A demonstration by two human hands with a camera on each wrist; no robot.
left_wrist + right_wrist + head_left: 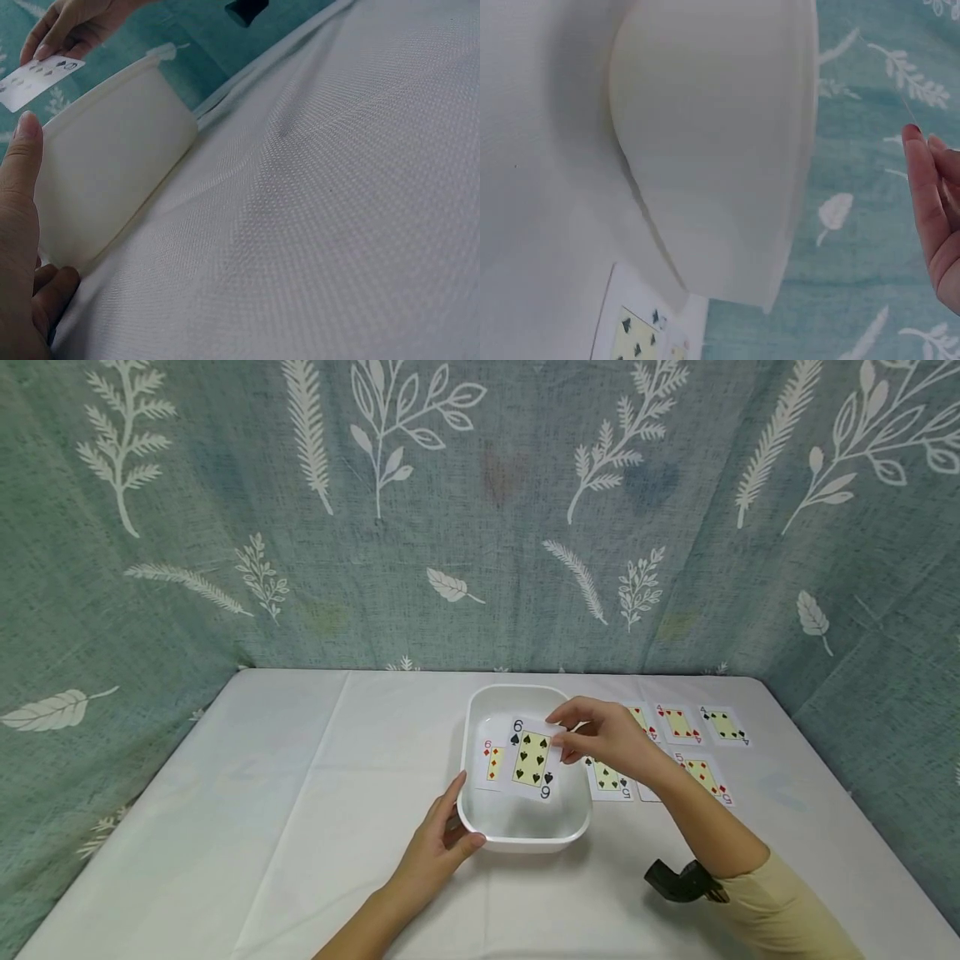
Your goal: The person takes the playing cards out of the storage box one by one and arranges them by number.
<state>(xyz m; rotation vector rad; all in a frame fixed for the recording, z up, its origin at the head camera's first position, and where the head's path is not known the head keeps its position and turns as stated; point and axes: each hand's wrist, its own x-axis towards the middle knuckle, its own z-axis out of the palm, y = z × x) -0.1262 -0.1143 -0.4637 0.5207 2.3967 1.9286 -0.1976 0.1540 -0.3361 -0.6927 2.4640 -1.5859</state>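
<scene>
My right hand (603, 737) pinches a six of spades playing card (533, 758) by its edge, between thumb and fingertips. The card is face up over a white plastic basin (525, 845). In the left wrist view the card (34, 81) is tilted above the basin's rim. Inside the basin lies a six of diamonds (491, 764), partly covered by the held card. My left hand (435, 843) grips the basin's near left corner, thumb at the rim. In the left wrist view its other fingers (56, 296) curl low at the basin's base.
Right of the basin, several face-up cards lie in rows, among them a four of diamonds (679, 725), a four of spades (724, 726) and a five of diamonds (703, 778). My right forearm hides some. A white cloth (360, 735) covers the table; a leaf-patterned curtain (510, 585) hangs behind.
</scene>
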